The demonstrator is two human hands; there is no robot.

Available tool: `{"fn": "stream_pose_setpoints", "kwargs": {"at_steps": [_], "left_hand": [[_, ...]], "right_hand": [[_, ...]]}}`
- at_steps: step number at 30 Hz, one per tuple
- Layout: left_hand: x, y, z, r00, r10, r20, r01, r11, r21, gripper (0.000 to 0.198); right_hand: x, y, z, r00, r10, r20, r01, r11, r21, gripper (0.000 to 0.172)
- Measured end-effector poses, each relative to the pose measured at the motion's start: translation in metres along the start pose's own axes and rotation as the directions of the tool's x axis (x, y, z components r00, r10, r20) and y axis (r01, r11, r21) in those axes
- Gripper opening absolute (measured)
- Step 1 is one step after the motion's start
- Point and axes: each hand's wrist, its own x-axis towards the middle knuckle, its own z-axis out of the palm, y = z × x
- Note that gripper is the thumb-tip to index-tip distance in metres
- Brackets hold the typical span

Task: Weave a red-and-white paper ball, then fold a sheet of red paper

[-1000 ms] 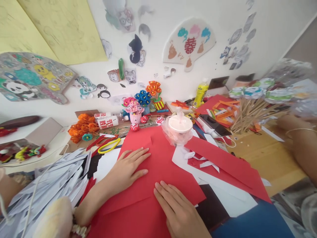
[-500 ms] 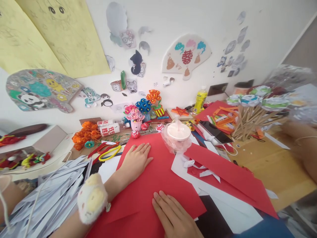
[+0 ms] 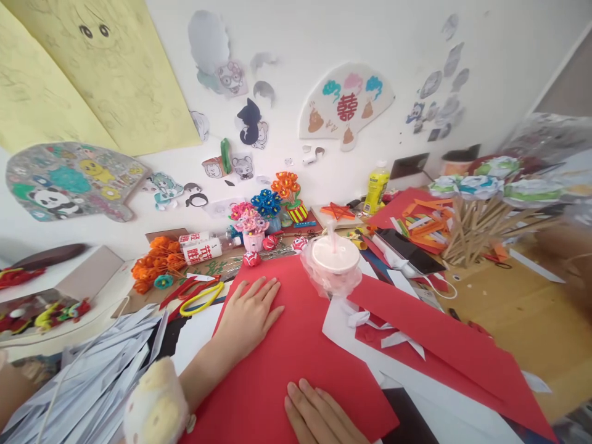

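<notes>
A large red paper sheet (image 3: 296,351) lies in front of me on the cluttered table. My left hand (image 3: 250,314) rests flat on its upper left part, fingers stretched out and pointing away from me. My right hand (image 3: 319,416) lies flat on the sheet's near edge, fingers extended, partly cut off by the frame's bottom. A fluffy cream wrist piece (image 3: 155,407) sits on my left forearm. Neither hand holds anything.
A lidded white cup in a plastic bag (image 3: 333,259) stands just beyond the sheet. More red and white paper (image 3: 416,345) lies to the right, grey paper strips (image 3: 92,376) to the left. Paper flowers (image 3: 155,265), scissors (image 3: 201,296), a yellow bottle (image 3: 375,185) and wooden sticks (image 3: 472,222) crowd the back.
My left hand slid up and away along the red sheet. My right hand stayed near the sheet's lower edge. The view tilted upward slightly.
</notes>
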Motion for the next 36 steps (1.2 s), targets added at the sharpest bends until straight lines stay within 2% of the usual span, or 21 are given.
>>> {"fn": "stream_pose_setpoints", "kwargs": {"at_steps": [7,10,13,15,18,23,32,36], "left_hand": [[0.003,-0.001,0.003,0.998,0.067,-0.017,-0.066,0.997,0.043,0.045],[0.004,-0.004,0.006,0.995,0.098,-0.023,-0.098,0.995,0.0,0.045],[0.005,-0.006,0.009,0.996,0.093,-0.012,-0.093,0.995,-0.047,0.046],[0.005,-0.008,0.011,0.996,0.084,-0.004,-0.084,0.995,-0.062,0.046],[0.004,-0.008,0.014,0.997,0.073,0.002,-0.073,0.994,-0.082,0.046],[0.002,-0.008,0.017,0.998,0.062,-0.013,-0.063,0.993,-0.1,0.047],[0.001,-0.007,0.019,0.997,0.067,-0.047,-0.072,0.991,-0.114,0.046],[0.0,-0.006,0.02,0.996,0.068,-0.054,-0.074,0.99,-0.116,0.046]], "right_hand": [[0.003,-0.001,-0.003,0.998,0.054,-0.012,-0.054,0.998,0.037,0.035],[0.006,-0.004,-0.009,0.996,0.091,-0.009,-0.091,0.995,0.031,0.036],[0.011,-0.004,-0.02,0.99,0.133,0.051,-0.134,0.991,0.024,0.04],[0.017,0.0,-0.03,0.986,0.116,0.121,-0.12,0.992,0.032,0.044],[0.027,0.01,-0.046,0.961,-0.046,0.274,0.029,0.997,0.066,0.041],[0.039,0.02,-0.059,0.927,-0.131,0.35,0.125,0.991,0.041,0.042],[0.046,0.018,-0.066,0.924,-0.097,0.371,0.089,0.995,0.04,0.054],[0.047,0.02,-0.076,0.93,-0.073,0.361,0.035,0.993,0.111,0.051]]}}
